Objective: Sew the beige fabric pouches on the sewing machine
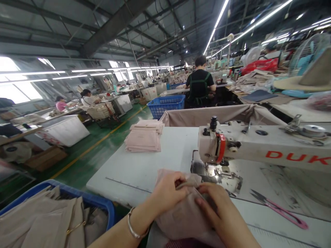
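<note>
Both my hands grip a piece of pale pink fabric (181, 215) at the near edge of the white sewing table (160, 162). My left hand (168, 191), with a silver bracelet on the wrist, pinches the fabric's top edge. My right hand (219, 213) lies curled over the cloth beside it, fingers pressing it down. The fabric's front edge sits just before the needle plate (219, 175) of the white sewing machine (258, 144).
A stack of pink fabric pieces (144, 136) lies farther back on the table. Pink-handled snips (281, 210) rest at the right. A blue bin (103, 205) of beige cloth stands at my lower left. Other people sit at stations behind; a blue basket (167, 105) is ahead.
</note>
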A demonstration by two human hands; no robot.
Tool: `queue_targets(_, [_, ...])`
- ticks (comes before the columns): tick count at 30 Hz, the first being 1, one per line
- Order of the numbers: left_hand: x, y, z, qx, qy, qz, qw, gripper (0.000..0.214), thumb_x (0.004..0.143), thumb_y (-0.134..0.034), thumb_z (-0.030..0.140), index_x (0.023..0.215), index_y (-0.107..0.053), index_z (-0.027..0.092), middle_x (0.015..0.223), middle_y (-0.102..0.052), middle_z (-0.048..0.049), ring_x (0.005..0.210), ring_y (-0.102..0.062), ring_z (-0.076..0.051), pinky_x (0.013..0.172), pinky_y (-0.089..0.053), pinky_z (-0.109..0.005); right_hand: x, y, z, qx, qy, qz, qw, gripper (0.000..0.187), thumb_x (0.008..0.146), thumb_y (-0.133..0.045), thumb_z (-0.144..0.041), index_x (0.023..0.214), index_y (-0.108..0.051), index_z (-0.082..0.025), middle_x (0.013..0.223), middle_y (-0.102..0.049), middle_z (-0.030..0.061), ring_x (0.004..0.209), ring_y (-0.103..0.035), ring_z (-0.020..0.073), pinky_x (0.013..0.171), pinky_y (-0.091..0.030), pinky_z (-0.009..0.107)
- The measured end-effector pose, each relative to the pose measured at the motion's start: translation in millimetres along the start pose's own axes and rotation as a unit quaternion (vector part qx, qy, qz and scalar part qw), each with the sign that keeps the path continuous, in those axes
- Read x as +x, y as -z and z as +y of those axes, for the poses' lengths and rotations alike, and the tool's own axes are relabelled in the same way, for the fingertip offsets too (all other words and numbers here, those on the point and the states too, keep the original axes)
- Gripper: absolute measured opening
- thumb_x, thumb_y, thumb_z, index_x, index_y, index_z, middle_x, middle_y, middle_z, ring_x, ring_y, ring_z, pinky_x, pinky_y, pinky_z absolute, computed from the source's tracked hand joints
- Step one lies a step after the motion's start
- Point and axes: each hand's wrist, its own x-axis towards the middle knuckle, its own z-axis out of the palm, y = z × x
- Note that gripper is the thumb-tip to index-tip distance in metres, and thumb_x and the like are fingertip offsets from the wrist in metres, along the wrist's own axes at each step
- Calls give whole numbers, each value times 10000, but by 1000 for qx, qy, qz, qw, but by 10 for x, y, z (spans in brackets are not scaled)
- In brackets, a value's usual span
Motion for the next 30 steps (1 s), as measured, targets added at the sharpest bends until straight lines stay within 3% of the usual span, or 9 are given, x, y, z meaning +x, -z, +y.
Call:
queue_targets(2, [-94, 108, 120, -147, 8, -1, 989, 185, 792, -607, 154, 975, -631, 157, 864, -665, -8, 775, -598, -149, 687, -452, -234, 24, 118, -107, 14, 23, 3, 1000, 169, 965, -516, -354, 984, -654, -259, 1243, -591, 74, 1211, -509, 267, 1007, -462, 460])
queue_targets(4, [-188, 206, 251, -279, 17, 4, 960, 209, 791, -646, 165, 999, -649, 146, 892, -674, -25, 810, -601, -154, 737, -458, -242, 42, 245, -224, 23, 43, 1, 999, 184, 967, -518, -372, 948, -675, -277, 1261, -590, 55, 1226, -504, 260, 1015, -462, 447])
queue_targets(9, [-348, 312, 473, -373, 23, 44, 926, 88, 781, -693, 203, 823, -699, 126, 810, -621, -26, 766, -558, -143, 699, -437, -226, 48, 495, -462, 56, 40, -11, 998, 193, 961, -530, -366, 926, -704, -291, 1069, -684, 41, 1020, -638, 209, 854, -559, 319])
queue_targets(13, [-401, 301, 500, -411, 39, 50, 909, 78, 757, -708, 177, 817, -699, 128, 781, -605, -15, 744, -544, -131, 683, -436, -210, 37, 587, -570, 57, 31, 51, 997, 171, 907, -596, -396, 817, -698, -292, 921, -714, 21, 868, -682, 207, 735, -584, 287])
queue_targets(16, [-423, 288, 492, -424, 44, 50, 903, 64, 762, -711, 171, 810, -700, 130, 766, -606, -11, 729, -541, -122, 685, -437, -205, 32, 617, -604, 56, 18, 58, 997, 158, 885, -614, -399, 792, -680, -290, 867, -714, 8, 785, -686, 197, 678, -580, 268])
queue_targets(23, [-454, 255, 501, -433, 47, 46, 899, 78, 787, -716, 200, 806, -698, 127, 753, -594, -2, 706, -524, -109, 662, -412, -193, 21, 610, -590, 54, -4, 22, 998, 139, 889, -606, -383, 801, -646, -283, 879, -703, -23, 783, -673, 166, 669, -554, 227])
queue_targets(26, [-459, 301, 500, -418, 49, 32, 907, 117, 807, -706, 237, 807, -675, 125, 762, -585, -1, 721, -518, -112, 669, -401, -198, 21, 623, -608, 61, -38, 1, 997, 146, 895, -585, -373, 795, -601, -269, 761, -666, -29, 650, -637, 150, 561, -522, 218])
queue_targets(28, [-440, 391, 485, -401, 57, -8, 914, 150, 825, -691, 273, 835, -656, 127, 770, -586, 0, 729, -519, -116, 670, -394, -203, 17, 646, -625, 85, -28, -37, 995, 118, 926, -532, -330, 847, -599, -273, 748, -651, -27, 631, -623, 143, 554, -511, 214])
queue_targets(30, [-383, 510, 450, -373, 63, -83, 922, 175, 844, -665, 304, 880, -644, 134, 785, -602, 0, 724, -527, -120, 664, -394, -209, 1, 651, -627, 129, 40, -107, 985, 180, 961, -451, -248, 992, -621, -296, 834, -671, -16, 729, -648, 138, 646, -526, 209])
